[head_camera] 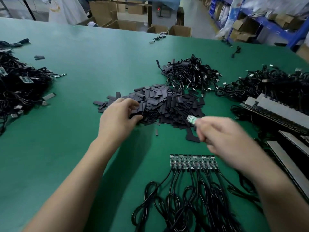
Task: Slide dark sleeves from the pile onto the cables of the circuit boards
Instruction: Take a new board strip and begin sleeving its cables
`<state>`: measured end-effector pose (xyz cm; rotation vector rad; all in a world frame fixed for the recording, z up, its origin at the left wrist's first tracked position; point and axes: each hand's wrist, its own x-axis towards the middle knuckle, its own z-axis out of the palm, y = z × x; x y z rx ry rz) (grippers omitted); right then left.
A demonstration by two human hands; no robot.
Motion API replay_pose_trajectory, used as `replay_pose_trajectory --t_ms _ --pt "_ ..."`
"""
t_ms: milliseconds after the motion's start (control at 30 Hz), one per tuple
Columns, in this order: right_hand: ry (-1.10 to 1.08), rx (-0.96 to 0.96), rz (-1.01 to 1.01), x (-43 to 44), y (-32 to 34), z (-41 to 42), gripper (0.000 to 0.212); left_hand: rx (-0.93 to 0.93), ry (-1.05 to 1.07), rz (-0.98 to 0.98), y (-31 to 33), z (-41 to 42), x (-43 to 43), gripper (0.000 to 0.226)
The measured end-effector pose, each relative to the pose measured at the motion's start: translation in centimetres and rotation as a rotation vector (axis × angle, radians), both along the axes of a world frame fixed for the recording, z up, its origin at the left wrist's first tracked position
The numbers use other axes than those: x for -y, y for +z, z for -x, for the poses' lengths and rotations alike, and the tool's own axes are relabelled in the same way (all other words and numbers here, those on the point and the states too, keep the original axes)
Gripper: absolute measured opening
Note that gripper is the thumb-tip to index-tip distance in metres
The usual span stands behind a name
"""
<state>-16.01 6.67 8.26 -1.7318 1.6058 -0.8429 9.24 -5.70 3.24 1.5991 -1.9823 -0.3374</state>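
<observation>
The dark sleeves (167, 104) lie in a loose heap near the middle of the green desk (83, 64). At the heap's left edge the left hand (118, 118) reaches in with its fingers (133, 104) curled and the thumb closing from below, pinching a few sleeves at the rim. Just right of the heap's near edge, the right hand (222, 136) is blurred; its fingers are bent tight round a single circuit board (191, 119), a small green one whose free end pokes toward the heap. I cannot tell whether a cable hangs from it.

Just nearer than the heap, a flat dark sleeve (193, 136) lies partly under the right hand, and a tiny dark piece (156, 132) lies alone on the desk. Nearer still, a row of circuit boards (192, 161) sits side by side, each with a black cable (184, 198) trailing toward the viewer into tangled loops.

Behind the heap and touching its far right edge is a mound of black cables (189, 74) with sleeves and plugs showing. Farther right of the heap lies another cable mound (275, 84), with long grey-topped strips (275, 114) in front of it. Well to the left of the heap is a third cable tangle (20, 84). Beyond the desk stand cardboard boxes (180, 30) and blue shelving (267, 22).
</observation>
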Motion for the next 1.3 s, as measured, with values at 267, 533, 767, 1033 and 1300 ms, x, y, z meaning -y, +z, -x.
replay_pose_trajectory --t_ms 267,533,767,1033,1300 --pt "-0.028 0.233 -0.090 0.1 -6.1 -2.7 0.044 0.221 0.008 0.161 -2.1 -0.3 0.9 0.016" --pt "-0.045 0.404 -0.061 0.1 -7.0 -2.7 0.035 -0.094 -0.174 0.282 0.6 1.0 -1.7 0.004" --pt "-0.080 0.253 0.038 1.6 -6.0 -2.2 0.023 -0.747 -0.403 -0.278 0.6 3.9 -5.8 0.012" --pt "0.028 0.320 -0.023 1.3 -7.0 -2.1 0.022 -1.007 -0.570 -0.465 -1.6 3.7 -6.4 0.022" --pt "0.065 0.386 -0.055 0.5 -6.8 -2.2 0.037 -0.932 -0.625 -0.369 -2.4 3.7 -6.1 0.015"
